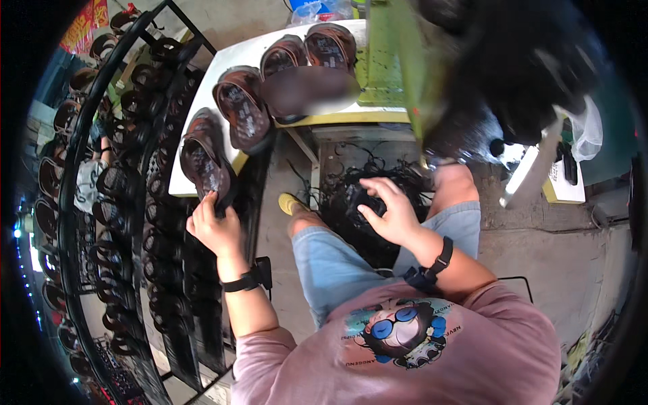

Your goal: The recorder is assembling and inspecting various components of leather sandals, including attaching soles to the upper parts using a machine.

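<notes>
My left hand is at the near left corner of a white table, its fingertips and thumb around the heel of a brown sandal that overhangs the edge. Beyond it lie another brown sandal and two more at the back, a sandal and a rightmost sandal. A smeared brown shape crosses in front of those two; its kind cannot be made out. My right hand hovers above my lap, fingers apart and nothing visible in it.
A tall black rack full of dark sandals stands along the left. A green machine frame with a blurred dark part rises at the right of the white table. Black strip scraps lie heaped below, between my legs.
</notes>
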`<state>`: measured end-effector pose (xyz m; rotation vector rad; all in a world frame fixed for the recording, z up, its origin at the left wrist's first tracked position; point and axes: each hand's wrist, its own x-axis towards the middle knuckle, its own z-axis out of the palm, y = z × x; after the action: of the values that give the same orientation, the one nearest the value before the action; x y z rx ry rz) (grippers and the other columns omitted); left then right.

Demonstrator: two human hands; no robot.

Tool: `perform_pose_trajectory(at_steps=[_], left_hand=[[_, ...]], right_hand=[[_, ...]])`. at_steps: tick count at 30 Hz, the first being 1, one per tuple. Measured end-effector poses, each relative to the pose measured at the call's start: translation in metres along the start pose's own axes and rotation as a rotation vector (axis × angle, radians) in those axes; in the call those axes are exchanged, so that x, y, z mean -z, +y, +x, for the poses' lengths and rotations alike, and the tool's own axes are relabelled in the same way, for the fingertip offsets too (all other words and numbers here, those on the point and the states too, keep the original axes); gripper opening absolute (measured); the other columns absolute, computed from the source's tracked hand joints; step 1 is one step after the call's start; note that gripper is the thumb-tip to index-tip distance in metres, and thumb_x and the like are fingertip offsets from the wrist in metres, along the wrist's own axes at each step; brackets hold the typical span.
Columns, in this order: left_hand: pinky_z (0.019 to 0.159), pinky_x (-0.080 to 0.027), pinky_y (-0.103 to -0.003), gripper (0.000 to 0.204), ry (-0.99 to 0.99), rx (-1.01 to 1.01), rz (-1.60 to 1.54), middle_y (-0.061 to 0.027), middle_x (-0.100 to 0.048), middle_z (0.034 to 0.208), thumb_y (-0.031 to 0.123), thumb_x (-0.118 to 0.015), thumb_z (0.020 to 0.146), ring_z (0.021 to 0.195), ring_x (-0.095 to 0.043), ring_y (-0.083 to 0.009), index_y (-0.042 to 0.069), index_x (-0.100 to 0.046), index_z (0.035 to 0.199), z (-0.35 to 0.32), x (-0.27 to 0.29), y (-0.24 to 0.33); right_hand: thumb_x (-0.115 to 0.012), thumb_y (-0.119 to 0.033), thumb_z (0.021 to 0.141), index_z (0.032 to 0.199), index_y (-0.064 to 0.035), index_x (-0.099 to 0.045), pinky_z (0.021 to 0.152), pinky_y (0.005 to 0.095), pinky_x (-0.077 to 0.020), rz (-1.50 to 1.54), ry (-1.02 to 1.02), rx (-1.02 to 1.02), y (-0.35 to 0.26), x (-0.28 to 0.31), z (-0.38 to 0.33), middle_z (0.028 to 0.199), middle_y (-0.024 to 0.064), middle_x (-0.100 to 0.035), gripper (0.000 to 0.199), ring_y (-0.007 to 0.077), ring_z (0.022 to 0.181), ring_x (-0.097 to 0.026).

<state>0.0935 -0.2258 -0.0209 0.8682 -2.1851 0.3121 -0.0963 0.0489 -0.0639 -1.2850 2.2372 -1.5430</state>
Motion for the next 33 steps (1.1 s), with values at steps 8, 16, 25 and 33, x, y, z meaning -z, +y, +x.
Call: perform_pose_trajectory(at_steps=[8, 16, 25, 33], left_hand=[[0.074, -0.047, -0.038, 0.049, -0.205, -0.383, -1.073, -0.0131, -0.063, 0.086, 0.026, -0.081, 0.057, 0.077, -0.062, -0.0264, -0.001, -0.059, 0.092, -0.022, 0.131, 0.187], [0.090, -0.045, -0.030, 0.047, -0.899, 0.177, -1.743, -0.0106, -0.061, 0.109, -0.002, -0.069, 0.073, 0.100, -0.057, -0.0165, -0.004, -0.052, 0.117, -0.030, 0.093, 0.265], [0.074, -0.046, -0.023, 0.024, -0.618, 0.675, -2.004, -0.0017, -0.063, 0.095, -0.002, -0.060, 0.082, 0.082, -0.056, -0.0082, -0.002, -0.058, 0.106, -0.038, 0.095, 0.305], [0.084, -0.044, -0.029, 0.031, -0.454, 0.720, -2.187, -0.0062, -0.060, 0.104, 0.005, -0.059, 0.083, 0.093, -0.056, -0.0143, -0.003, -0.055, 0.112, -0.041, 0.094, 0.309]], right_hand=[[-0.081, -0.034, 0.063, 0.108, -0.0027, -0.055, 0.088, 0.0382, -0.0429, 0.533, -0.072, 0.257, -0.037, 0.034, -0.032, 0.098, 0.0122, -0.055, 0.061, 0.0281, 0.095, -0.056], [-0.088, -0.037, 0.049, 0.090, -0.0004, -0.057, 0.064, 0.0350, -0.0471, 0.063, -0.105, 0.121, -0.036, 0.170, -0.021, 0.080, 0.0127, -0.060, 0.063, 0.0283, 0.067, -0.059], [-0.075, -0.034, 0.071, 0.110, -0.0100, -0.059, 0.083, 0.0362, -0.0456, 0.554, -0.637, 0.109, -0.025, 0.140, -0.102, 0.110, 0.0083, -0.059, 0.049, 0.0245, 0.101, -0.057], [-0.062, -0.057, 0.076, 0.141, -0.0118, -0.032, 0.109, 0.0474, -0.0235, 1.629, 0.348, 0.003, 0.046, 0.141, -0.117, 0.143, 0.0078, -0.036, 0.085, 0.0287, 0.130, -0.034]])
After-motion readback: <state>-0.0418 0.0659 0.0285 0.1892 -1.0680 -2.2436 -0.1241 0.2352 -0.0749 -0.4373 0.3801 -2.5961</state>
